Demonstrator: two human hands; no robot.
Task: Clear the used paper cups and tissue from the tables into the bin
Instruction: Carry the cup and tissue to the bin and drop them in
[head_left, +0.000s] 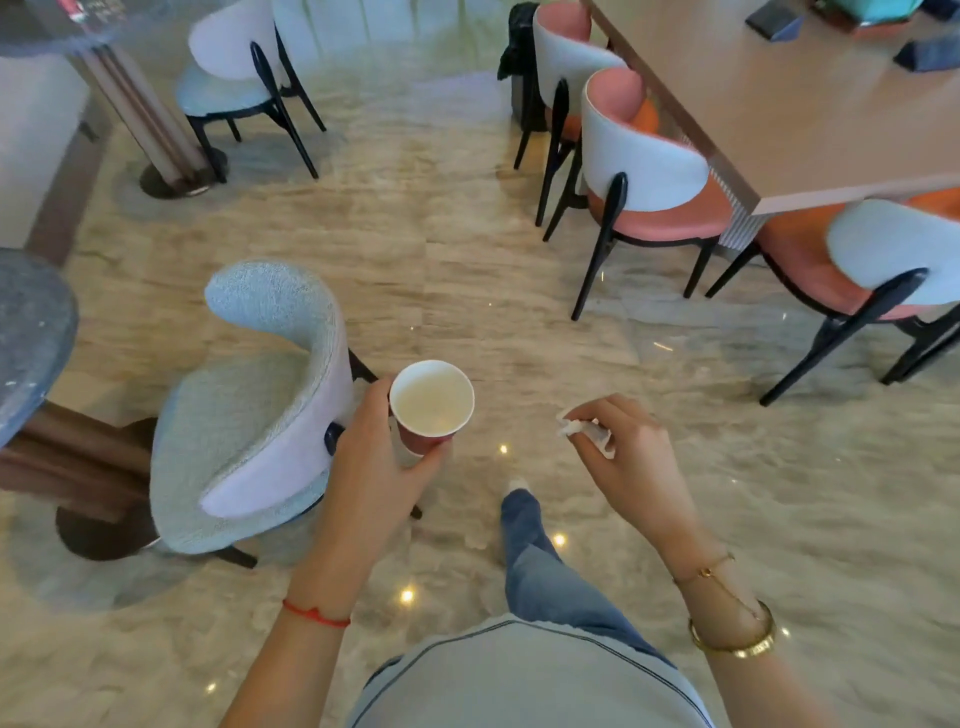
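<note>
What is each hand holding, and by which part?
The left hand grips the paper cup round its red side wall. The right hand pinches the crumpled tissue in its fingertips.

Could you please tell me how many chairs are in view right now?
5: a blue chair beside the left hand, another blue chair top left, and three pink chairs along the wooden table. More may sit off-frame.
</note>
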